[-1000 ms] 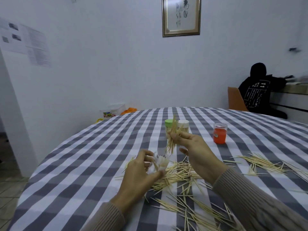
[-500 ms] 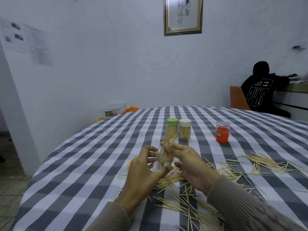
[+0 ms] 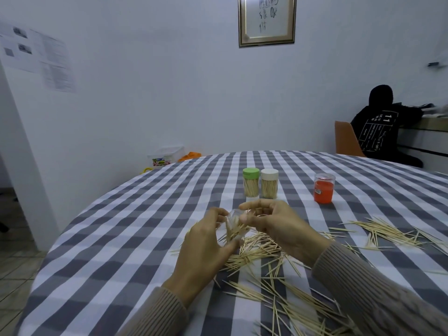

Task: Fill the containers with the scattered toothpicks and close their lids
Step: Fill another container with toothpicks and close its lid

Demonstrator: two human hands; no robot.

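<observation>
Clear cylindrical container [image 3: 234, 226], bristling with thin wooden toothpicks [image 3: 254, 248], cupped by curled left hand [image 3: 206, 246]; right hand [image 3: 278, 224] pinches toothpicks at its mouth.

Clear lidless container [image 3: 233, 226], seemingly tilted, toothpicks [image 3: 260, 251] inside and scattered around.

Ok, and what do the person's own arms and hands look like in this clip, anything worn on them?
Both hands are bare: no gloves, rings or watch visible on the left hand or the right hand. Both arms wear long sleeves of a ribbed knit in a beige-brown tone, the left sleeve and right sleeve each ending in a snug cuff at the wrist. No markings show.
</observation>
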